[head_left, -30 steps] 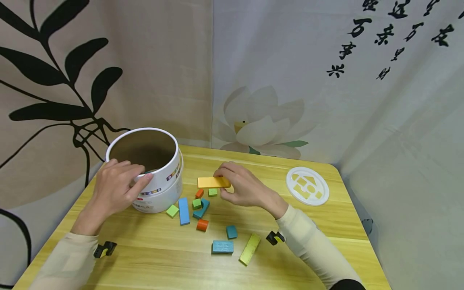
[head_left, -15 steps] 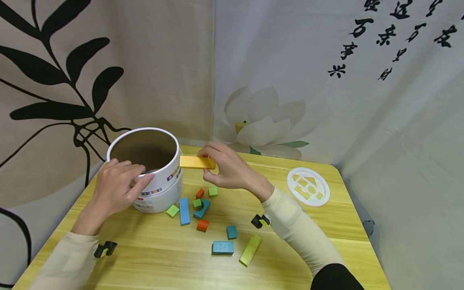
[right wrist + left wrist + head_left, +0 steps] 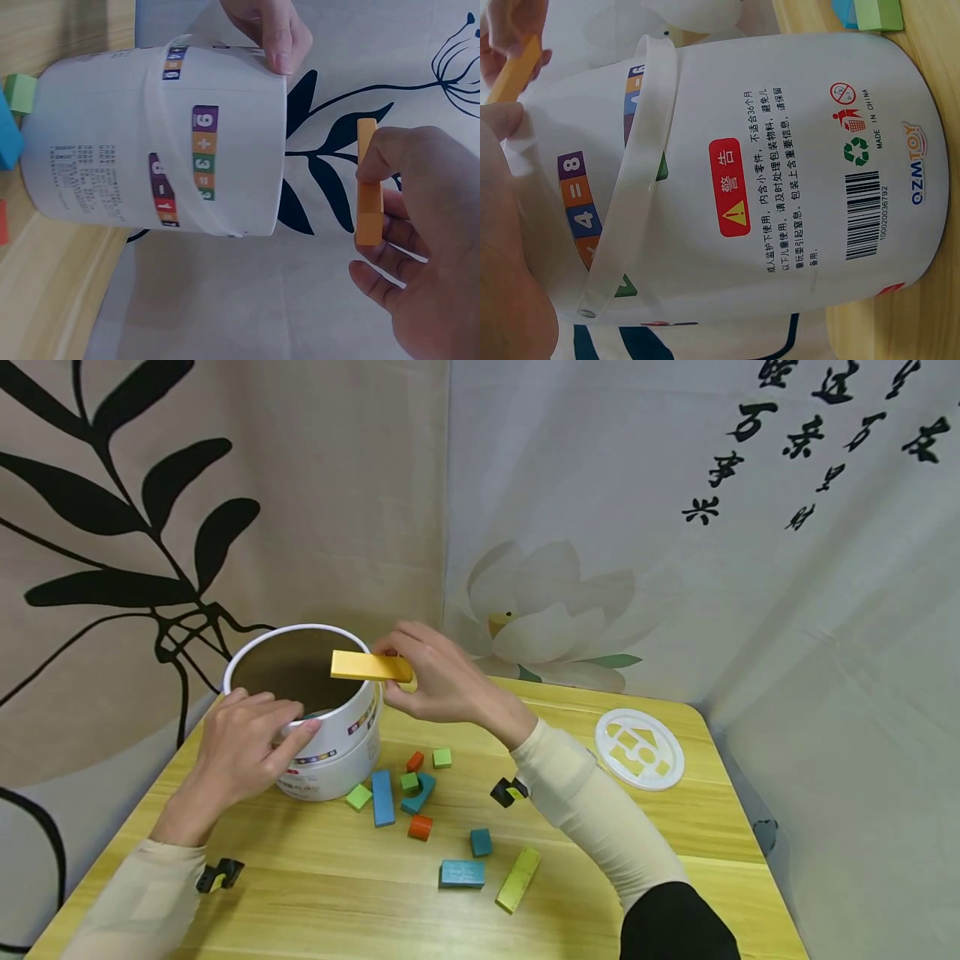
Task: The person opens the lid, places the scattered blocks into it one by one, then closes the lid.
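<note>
My right hand (image 3: 442, 681) pinches a long orange-yellow block (image 3: 367, 666), held level above the right side of the bucket's rim. In the right wrist view the same block (image 3: 368, 202) sits between thumb and fingers, apart from the bucket (image 3: 112, 135). The white bucket (image 3: 330, 768) stands upright at the left of the table. My left hand (image 3: 243, 752) grips its near rim, thumb outside and fingers over the edge. Inside the bucket, only a sliver of bluish content shows by the left fingers; the rest is hidden.
Loose blocks lie right of the bucket: a blue plank (image 3: 382, 797), a blue notched block (image 3: 420, 793), green cubes (image 3: 358, 797), red pieces (image 3: 420, 827). Nearer are blue blocks (image 3: 461, 873) and a yellow-green plank (image 3: 517, 880). A white lid with cut-outs (image 3: 639, 749) lies on the wooden table (image 3: 600, 877) at right.
The right hand has carried the orange-yellow block up and to the left, from above the loose blocks to over the bucket's rim. My left hand has kept its grip there.
</note>
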`<state>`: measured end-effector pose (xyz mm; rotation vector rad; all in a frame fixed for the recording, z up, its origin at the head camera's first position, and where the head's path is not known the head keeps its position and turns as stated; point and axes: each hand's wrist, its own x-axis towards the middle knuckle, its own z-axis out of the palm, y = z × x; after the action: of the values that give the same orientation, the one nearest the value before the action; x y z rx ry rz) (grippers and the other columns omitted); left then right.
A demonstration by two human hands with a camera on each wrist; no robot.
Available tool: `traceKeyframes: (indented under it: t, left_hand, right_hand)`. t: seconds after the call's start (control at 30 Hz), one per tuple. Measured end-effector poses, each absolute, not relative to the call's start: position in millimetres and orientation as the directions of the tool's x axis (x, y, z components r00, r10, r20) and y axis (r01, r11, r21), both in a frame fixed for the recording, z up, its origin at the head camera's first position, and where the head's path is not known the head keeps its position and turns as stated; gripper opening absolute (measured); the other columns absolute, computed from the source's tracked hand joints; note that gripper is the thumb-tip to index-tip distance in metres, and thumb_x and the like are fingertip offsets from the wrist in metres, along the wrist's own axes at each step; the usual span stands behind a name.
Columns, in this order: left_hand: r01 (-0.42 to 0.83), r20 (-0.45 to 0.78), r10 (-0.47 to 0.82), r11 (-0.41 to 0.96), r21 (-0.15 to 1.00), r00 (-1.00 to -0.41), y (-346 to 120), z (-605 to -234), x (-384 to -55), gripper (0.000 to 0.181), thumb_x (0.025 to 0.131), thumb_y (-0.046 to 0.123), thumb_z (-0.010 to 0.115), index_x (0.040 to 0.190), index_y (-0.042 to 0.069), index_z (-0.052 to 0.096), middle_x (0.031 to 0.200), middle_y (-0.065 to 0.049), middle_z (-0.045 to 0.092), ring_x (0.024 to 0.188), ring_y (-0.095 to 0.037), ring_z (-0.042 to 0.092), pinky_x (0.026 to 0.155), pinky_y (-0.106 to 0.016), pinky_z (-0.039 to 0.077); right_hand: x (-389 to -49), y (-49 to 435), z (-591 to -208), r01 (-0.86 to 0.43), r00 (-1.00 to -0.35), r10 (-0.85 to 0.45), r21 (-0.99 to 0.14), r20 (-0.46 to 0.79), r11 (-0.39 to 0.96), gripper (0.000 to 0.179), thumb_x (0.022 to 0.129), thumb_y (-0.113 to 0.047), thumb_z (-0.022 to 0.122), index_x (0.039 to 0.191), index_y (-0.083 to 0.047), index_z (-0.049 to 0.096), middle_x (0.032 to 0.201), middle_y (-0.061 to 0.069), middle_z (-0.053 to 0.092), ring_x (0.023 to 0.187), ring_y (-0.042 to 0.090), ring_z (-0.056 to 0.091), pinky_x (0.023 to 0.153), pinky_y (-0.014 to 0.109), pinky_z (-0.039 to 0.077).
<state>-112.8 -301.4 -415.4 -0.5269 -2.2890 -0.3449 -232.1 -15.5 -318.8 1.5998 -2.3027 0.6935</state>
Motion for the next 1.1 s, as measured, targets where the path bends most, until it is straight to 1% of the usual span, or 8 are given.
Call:
traceKeyframes:
  t: [0.2, 0.4, 0.5, 0.63, 0.73, 0.87, 0.97, 1.1]
  left_hand:
    - [0.469, 0.722, 0.269, 0.879, 0.087, -0.638, -300.7, -415.0, -112.6, 0.063, 0.115, 0.056, 0.044, 0.078, 0.010, 0.066, 0.062, -0.003, 0.062, 0.059, -0.019, 0.047, 0.066, -0.039, 0.030]
    - [0.469, 0.718, 0.276, 0.880, 0.079, -0.639, -300.0, -414.6, -113.4, 0.066, 0.116, 0.059, 0.041, 0.075, 0.012, 0.062, 0.058, 0.000, 0.057, 0.058, -0.018, 0.044, 0.065, -0.038, 0.031]
    - [0.466, 0.716, 0.278, 0.882, 0.075, -0.641, -300.0, -414.8, -113.2, 0.064, 0.116, 0.057, 0.042, 0.073, 0.013, 0.060, 0.057, 0.001, 0.053, 0.058, -0.017, 0.043, 0.065, -0.038, 0.030]
    - [0.462, 0.712, 0.278, 0.884, 0.074, -0.645, -300.6, -414.4, -112.2, 0.061, 0.115, 0.056, 0.043, 0.073, 0.014, 0.058, 0.057, 0.002, 0.051, 0.058, -0.017, 0.042, 0.065, -0.037, 0.029]
    - [0.465, 0.713, 0.278, 0.882, 0.075, -0.643, -301.0, -414.0, -112.3, 0.061, 0.115, 0.055, 0.043, 0.072, 0.015, 0.058, 0.057, 0.002, 0.051, 0.058, -0.016, 0.041, 0.065, -0.037, 0.028]
    - [0.469, 0.713, 0.281, 0.880, 0.075, -0.642, -301.3, -413.8, -112.8, 0.061, 0.115, 0.055, 0.043, 0.073, 0.014, 0.059, 0.058, 0.001, 0.052, 0.058, -0.017, 0.042, 0.065, -0.037, 0.028]
    - [0.467, 0.709, 0.282, 0.881, 0.076, -0.646, -301.6, -413.9, -112.6, 0.059, 0.115, 0.054, 0.045, 0.074, 0.014, 0.059, 0.058, 0.002, 0.052, 0.058, -0.016, 0.042, 0.065, -0.036, 0.028]
    - [0.461, 0.705, 0.279, 0.884, 0.077, -0.652, -301.8, -413.8, -111.9, 0.057, 0.114, 0.053, 0.047, 0.074, 0.015, 0.059, 0.057, 0.003, 0.050, 0.058, -0.015, 0.041, 0.066, -0.036, 0.028]
  right_hand:
    - [-236.0, -35.3, -308.5, -0.916, -0.391, -0.819, -0.268, 0.421, 0.299, 0.038, 0.096, -0.019, 0.077, 0.131, -0.005, 0.073, 0.124, 0.007, 0.072, 0.111, 0.020, 0.064, 0.101, 0.031, 0.053]
    - [-238.3, -56.9, -303.0, -0.919, -0.382, -0.829, -0.266, 0.408, 0.292, 0.038, 0.095, -0.019, 0.075, 0.131, -0.005, 0.073, 0.126, 0.006, 0.073, 0.112, 0.020, 0.064, 0.100, 0.029, 0.051]
    - [-239.0, -67.6, -301.2, -0.917, -0.389, -0.833, -0.249, 0.394, 0.311, 0.039, 0.097, -0.021, 0.076, 0.132, -0.006, 0.074, 0.128, 0.006, 0.073, 0.112, 0.019, 0.064, 0.100, 0.028, 0.052]
    - [-242.1, -81.6, -300.5, -0.903, -0.424, -0.837, -0.233, 0.347, 0.361, 0.040, 0.099, -0.024, 0.076, 0.136, -0.007, 0.073, 0.132, 0.005, 0.073, 0.111, 0.018, 0.064, 0.099, 0.028, 0.052]
    - [-245.3, -91.2, -301.6, -0.886, -0.457, -0.840, -0.228, 0.293, 0.403, 0.042, 0.101, -0.026, 0.075, 0.139, -0.009, 0.072, 0.137, 0.004, 0.072, 0.115, 0.017, 0.064, 0.102, 0.027, 0.051]
    - [-247.0, -101.6, -305.0, -0.871, -0.484, -0.843, -0.227, 0.237, 0.436, 0.044, 0.103, -0.028, 0.074, 0.143, -0.011, 0.071, 0.144, 0.002, 0.070, 0.121, 0.016, 0.064, 0.108, 0.026, 0.052]
    - [-247.1, -107.5, -308.5, -0.865, -0.491, -0.845, -0.226, 0.209, 0.447, 0.044, 0.104, -0.029, 0.074, 0.145, -0.012, 0.071, 0.144, 0.002, 0.070, 0.120, 0.016, 0.064, 0.109, 0.027, 0.052]
    - [-246.3, -113.0, -313.2, -0.869, -0.486, -0.851, -0.210, 0.200, 0.448, 0.043, 0.105, -0.028, 0.074, 0.144, -0.011, 0.071, 0.141, 0.002, 0.071, 0.118, 0.015, 0.064, 0.109, 0.027, 0.052]
